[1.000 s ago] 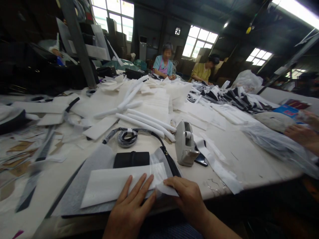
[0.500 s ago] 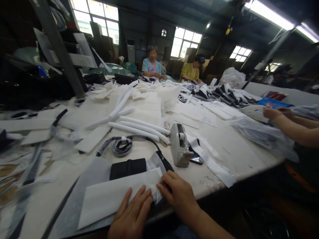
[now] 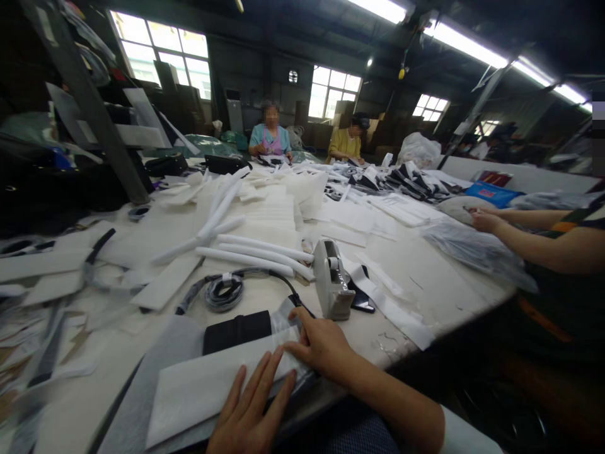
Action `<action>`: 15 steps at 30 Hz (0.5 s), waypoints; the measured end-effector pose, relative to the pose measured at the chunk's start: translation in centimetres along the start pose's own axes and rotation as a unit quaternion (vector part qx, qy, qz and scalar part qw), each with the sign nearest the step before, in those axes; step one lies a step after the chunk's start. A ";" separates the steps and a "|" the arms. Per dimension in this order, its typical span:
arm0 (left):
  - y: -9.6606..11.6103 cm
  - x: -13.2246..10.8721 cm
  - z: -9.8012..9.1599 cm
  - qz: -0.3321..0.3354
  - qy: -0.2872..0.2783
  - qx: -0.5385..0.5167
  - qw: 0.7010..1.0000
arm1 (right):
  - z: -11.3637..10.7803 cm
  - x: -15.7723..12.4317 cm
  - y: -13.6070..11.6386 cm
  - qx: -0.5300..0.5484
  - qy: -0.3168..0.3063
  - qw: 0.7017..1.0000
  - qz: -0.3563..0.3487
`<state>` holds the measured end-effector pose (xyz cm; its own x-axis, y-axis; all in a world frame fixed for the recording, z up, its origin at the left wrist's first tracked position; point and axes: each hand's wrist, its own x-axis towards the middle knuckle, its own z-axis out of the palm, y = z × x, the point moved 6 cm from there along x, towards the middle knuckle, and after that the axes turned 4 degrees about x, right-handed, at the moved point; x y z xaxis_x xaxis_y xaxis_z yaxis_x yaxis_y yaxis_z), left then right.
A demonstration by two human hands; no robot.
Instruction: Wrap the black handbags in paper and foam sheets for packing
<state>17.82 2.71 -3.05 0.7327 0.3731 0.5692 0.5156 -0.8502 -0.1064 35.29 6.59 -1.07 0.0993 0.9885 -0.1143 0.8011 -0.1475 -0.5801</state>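
My left hand [image 3: 255, 403] lies flat with fingers spread on a white sheet [image 3: 203, 384]. Under that sheet is a piece of greyish tissue wrap [image 3: 137, 391]. A black bag part with a narrow band [image 3: 236, 332] shows beyond the sheet's far edge. At the sheet's right end rests my right hand [image 3: 324, 345], thumb on the sheet and index finger reaching toward the crumpled wrap and a black strap [image 3: 290, 287]. Its thumb and index are apart; the other fingers are partly hidden. The strap runs back to a coil in clear film [image 3: 224, 293].
A grey tape dispenser [image 3: 332, 284] stands just beyond my right hand, beside a dark phone [image 3: 362, 296] and white strips [image 3: 397, 309]. White foam rods [image 3: 255, 255] and stacked sheets lie behind. A co-worker's arms [image 3: 520, 227] reach in from the right; two people sit opposite.
My right hand has gone from bent fingers at the sheet's end to a reach farther forward, index stretched out. My left hand stays on the sheet, fingers more spread. The view has shifted slightly.
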 end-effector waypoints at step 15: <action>0.6 -0.4 1.7 -0.008 -0.010 0.060 0.998 | -3.9 -0.1 0.8 0.095 0.056 0.992 -0.063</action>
<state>18.64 2.71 -4.75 0.7325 0.3937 0.5554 0.5753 -0.7942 -0.1957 38.19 6.49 1.61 0.0792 0.9955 0.0527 0.6868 -0.0162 -0.7266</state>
